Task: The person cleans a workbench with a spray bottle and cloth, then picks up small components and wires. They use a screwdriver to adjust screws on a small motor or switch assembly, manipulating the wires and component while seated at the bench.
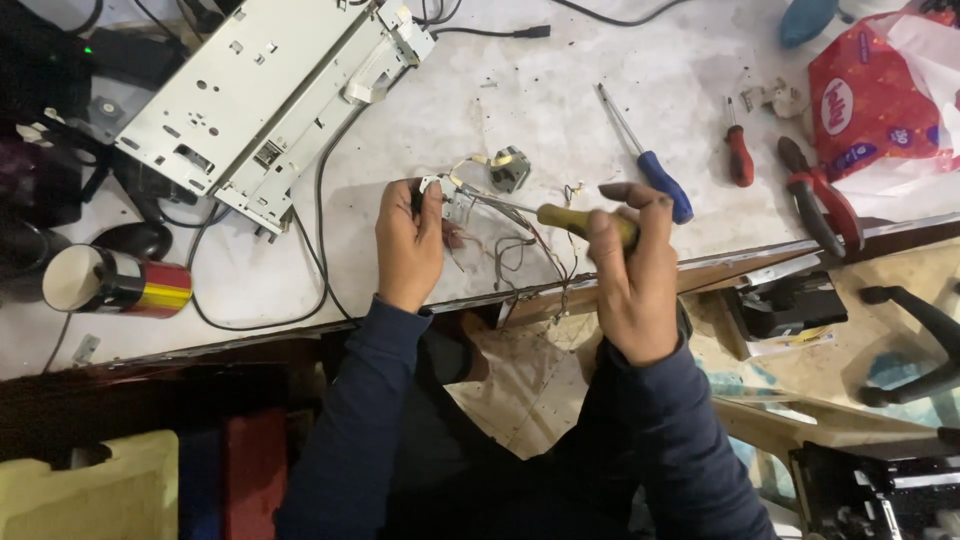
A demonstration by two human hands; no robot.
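- Head view: the left hand [408, 243] is closed around a small white part with thin wires [452, 200], held just above the white bench [560, 120].
- The right hand [632, 268] grips a yellow-handled screwdriver [560, 218], tip at the part.
- The work looks part way (wires hang loose).
- The part is tiny, pale and tangled.

Small wired part [452, 200], perhaps a switch, half-hidden behind left hand [408, 245]
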